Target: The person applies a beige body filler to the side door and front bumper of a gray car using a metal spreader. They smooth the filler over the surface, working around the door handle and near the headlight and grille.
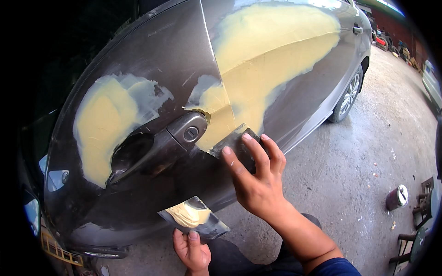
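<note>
A rough grey concrete floor (317, 188) stretches along a dark grey car (175, 46), its rear wheel (351, 94) to the upper right and a cluttered reddish wall in the far corner. On the floor to the right stands a small round can (397, 198), upright, with a pale top bearing a dark mark or object; what it holds cannot be seen. Dark stools (412, 246) stand near it at the picture's edge.

Cream filler covers a broad patch (281, 39) on the rear door, running down across the door seam to the lock end of the door handle (168, 142). A smaller patch (105, 122) lies at the handle's other end.

The right hand (258, 186) has its grip closed on a thin dark spreader (237, 149), fingertips spread over its face, which lies against the panel at the lower filler beside the handle. The left hand (193, 253), below the handle, pinches a flat dark plate (215, 226) by its near edge, thumb on top; a soft cream mound (185, 214) sits on it, smeared toward one side
</note>
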The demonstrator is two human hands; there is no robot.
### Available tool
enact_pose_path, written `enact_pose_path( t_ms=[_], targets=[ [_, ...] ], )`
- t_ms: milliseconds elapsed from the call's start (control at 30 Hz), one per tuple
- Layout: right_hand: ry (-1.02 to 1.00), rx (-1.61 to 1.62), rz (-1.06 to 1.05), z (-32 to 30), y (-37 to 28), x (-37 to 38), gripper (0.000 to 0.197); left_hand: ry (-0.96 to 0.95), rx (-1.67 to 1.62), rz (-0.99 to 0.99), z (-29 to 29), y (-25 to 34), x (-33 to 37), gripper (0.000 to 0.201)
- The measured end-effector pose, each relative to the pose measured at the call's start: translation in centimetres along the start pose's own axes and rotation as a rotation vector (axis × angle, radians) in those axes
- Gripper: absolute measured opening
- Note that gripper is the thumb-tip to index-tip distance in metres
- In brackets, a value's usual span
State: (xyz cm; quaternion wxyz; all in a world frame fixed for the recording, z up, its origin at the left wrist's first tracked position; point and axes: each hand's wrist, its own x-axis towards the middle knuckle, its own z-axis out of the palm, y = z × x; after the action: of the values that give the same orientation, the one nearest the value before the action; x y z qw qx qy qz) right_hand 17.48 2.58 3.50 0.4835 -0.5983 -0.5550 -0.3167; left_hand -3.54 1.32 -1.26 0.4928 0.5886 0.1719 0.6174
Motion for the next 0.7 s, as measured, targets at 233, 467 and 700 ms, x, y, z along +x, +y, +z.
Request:
enact_pose_path(
  t_ms=[233, 467, 700],
  targets=[
    [0.001, 0.019, 0.028, -2.5, 0.0, 1.4, 0.054, -0.002, 0.012, 0.021, -0.2, -0.1, -0.1, 0.043],
    [0.116, 0.026, 0.026, -1.6, 0.7, 3.7, 0.053, 0.058, 0.002, -0.008, 0.5, 0.2, -0.4, 0.042],
    [0.114, 0.024, 0.018, -0.9, 0.5, 3.8, 0.053, 0.061, 0.005, -0.024, 0.6, 0.2, -0.4, 0.041]
  ],
)
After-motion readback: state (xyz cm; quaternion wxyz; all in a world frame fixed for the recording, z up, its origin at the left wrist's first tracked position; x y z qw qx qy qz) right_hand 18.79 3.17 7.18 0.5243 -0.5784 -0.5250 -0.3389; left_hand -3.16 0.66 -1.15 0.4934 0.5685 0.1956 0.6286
